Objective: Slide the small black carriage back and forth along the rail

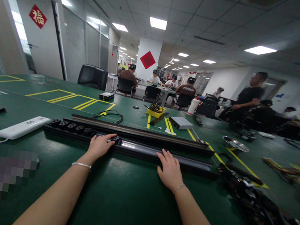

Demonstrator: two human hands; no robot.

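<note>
A long black channel (139, 149) lies across the green table, with several dark round parts (71, 127) lined up in its left end. My left hand (100, 146) rests over the channel, its fingers closed round a small dark part (116, 139) inside it. Farther right, my right hand (169, 168) lies with spread fingers at the channel's near edge and holds nothing. Just behind stands a second long black bar (141, 133), parallel to the first.
A white power strip (23, 127) lies at the left. Dark assembled parts (254, 207) are heaped at the right. Beyond the bars are a yellow box of cables (156, 110), a grey box (180, 123) and a metal bowl (234, 143). People sit farther back; one person stands at right.
</note>
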